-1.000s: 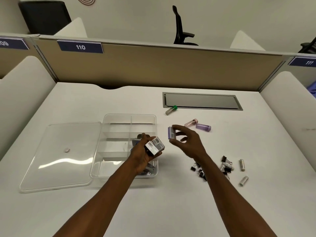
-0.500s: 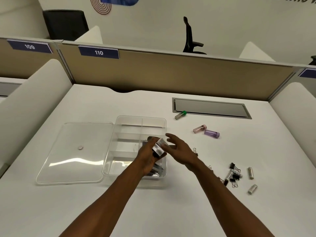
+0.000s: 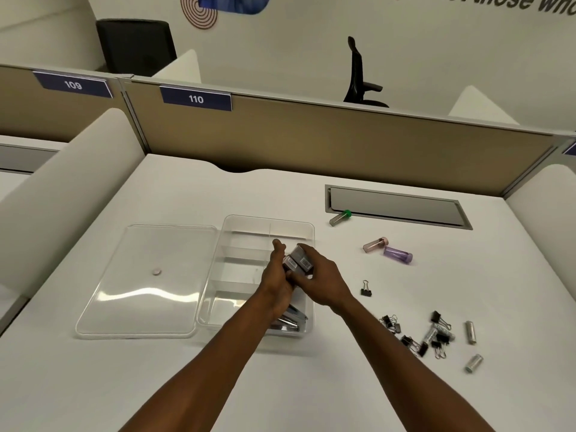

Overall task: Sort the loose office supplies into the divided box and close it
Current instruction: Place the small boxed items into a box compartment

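Observation:
A clear divided box (image 3: 249, 232) stands on the white desk, its clear lid (image 3: 149, 282) lying flat to its left. My left hand (image 3: 276, 282) and my right hand (image 3: 321, 282) meet over the box's right side, both holding small grey staple boxes (image 3: 297, 261) with barcode labels. A metal stapler (image 3: 288, 321) lies in the box's near right compartment, partly hidden by my left forearm. Loose on the desk to the right lie a green-capped tube (image 3: 340, 217), a pink tube (image 3: 375, 245), a purple tube (image 3: 398, 254), black binder clips (image 3: 414, 333) and silver batteries (image 3: 471, 332).
A single binder clip (image 3: 366, 289) lies apart, just right of my right hand. A grey cable hatch (image 3: 396, 207) is set into the desk at the back right. Tan partitions (image 3: 311, 138) wall the desk at the back, padded dividers at both sides.
My right hand has carried a small box leftward and brought it against the ones in my left hand. Both hands have moved out over the divided box. The camera has tilted up.

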`<control>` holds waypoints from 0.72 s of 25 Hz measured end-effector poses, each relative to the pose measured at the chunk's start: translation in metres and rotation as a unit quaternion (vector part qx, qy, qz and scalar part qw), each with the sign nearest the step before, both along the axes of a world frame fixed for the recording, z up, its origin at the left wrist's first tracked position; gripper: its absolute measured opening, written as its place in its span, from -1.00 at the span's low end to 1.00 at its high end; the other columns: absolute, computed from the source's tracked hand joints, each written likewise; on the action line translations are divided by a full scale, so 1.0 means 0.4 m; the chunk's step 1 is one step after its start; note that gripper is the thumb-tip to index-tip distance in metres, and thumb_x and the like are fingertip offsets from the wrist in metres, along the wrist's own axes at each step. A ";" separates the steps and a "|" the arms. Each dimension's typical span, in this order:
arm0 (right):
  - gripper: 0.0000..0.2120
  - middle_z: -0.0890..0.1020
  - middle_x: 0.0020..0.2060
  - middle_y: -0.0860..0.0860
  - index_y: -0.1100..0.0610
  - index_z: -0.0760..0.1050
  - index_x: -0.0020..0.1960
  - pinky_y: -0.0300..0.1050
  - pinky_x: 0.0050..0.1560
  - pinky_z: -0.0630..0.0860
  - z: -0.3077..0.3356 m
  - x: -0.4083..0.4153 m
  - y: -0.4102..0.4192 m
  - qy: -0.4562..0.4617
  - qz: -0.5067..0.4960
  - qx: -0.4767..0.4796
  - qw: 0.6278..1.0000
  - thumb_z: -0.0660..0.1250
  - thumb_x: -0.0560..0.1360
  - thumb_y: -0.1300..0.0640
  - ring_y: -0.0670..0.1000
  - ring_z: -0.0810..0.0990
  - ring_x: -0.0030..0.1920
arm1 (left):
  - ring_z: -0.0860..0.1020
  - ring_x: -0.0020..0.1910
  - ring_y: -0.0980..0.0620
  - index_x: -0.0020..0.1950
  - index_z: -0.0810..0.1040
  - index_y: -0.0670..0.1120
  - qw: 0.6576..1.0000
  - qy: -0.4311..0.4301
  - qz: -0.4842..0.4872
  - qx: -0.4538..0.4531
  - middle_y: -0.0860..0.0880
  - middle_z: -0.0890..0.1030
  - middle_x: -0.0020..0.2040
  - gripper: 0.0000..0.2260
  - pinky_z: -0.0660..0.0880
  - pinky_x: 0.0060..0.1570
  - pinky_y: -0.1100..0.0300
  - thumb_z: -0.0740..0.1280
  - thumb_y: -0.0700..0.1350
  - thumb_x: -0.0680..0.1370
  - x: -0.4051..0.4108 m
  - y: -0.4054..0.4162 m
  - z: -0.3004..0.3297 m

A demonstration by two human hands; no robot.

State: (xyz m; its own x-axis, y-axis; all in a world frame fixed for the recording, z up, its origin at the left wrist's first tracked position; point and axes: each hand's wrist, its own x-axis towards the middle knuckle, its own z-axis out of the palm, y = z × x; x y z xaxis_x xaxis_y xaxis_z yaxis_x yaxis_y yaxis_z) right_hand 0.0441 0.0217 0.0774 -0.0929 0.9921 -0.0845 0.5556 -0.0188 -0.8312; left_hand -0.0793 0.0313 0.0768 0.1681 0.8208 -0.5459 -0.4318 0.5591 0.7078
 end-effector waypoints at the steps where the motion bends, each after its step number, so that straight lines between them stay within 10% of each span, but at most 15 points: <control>1: -0.47 0.64 0.11 -0.03 0.03 0.40 0.38 -0.23 0.03 0.55 0.000 -0.001 0.012 0.005 -0.003 -0.007 1.000 0.47 0.45 0.04 -0.01 0.62 0.07 | 0.64 0.11 -0.12 0.21 0.59 -0.13 1.000 -0.002 -0.001 0.003 -0.20 0.67 0.08 -0.45 0.54 0.21 -0.01 0.11 0.29 0.60 -0.006 0.007 0.009; 6: -0.44 0.62 0.07 0.00 0.00 0.45 0.32 -0.05 -0.07 0.68 -0.014 -0.004 0.074 0.087 -0.011 -0.048 0.995 0.56 0.37 0.07 0.01 0.66 0.00 | 0.61 0.05 -0.12 -0.36 0.69 0.11 0.999 -0.007 -0.025 0.020 -0.05 0.73 -0.19 -0.35 0.44 0.26 -0.12 -0.06 0.31 0.61 -0.020 0.039 0.050; 11: -0.60 0.65 0.02 0.12 0.04 0.52 0.15 0.01 -0.12 0.67 -0.010 -0.009 0.163 0.207 -0.057 -0.113 0.970 0.55 0.39 0.24 0.02 0.71 -0.14 | 0.58 0.16 -0.10 0.19 0.55 -0.05 0.995 0.086 -0.047 0.036 -0.14 0.62 0.19 -0.67 0.55 0.11 0.03 0.12 0.13 0.66 -0.059 0.121 0.022; 18: -0.31 0.56 0.21 0.03 0.08 0.40 0.39 -0.10 0.14 0.54 -0.050 -0.030 0.331 -0.095 -0.003 -0.098 0.991 0.60 0.34 0.07 0.05 0.55 0.16 | 0.56 0.15 -0.09 0.18 0.54 0.02 0.966 0.251 0.020 0.065 -0.09 0.58 0.21 -0.80 0.49 0.27 -0.09 0.18 0.00 0.65 -0.112 0.227 -0.072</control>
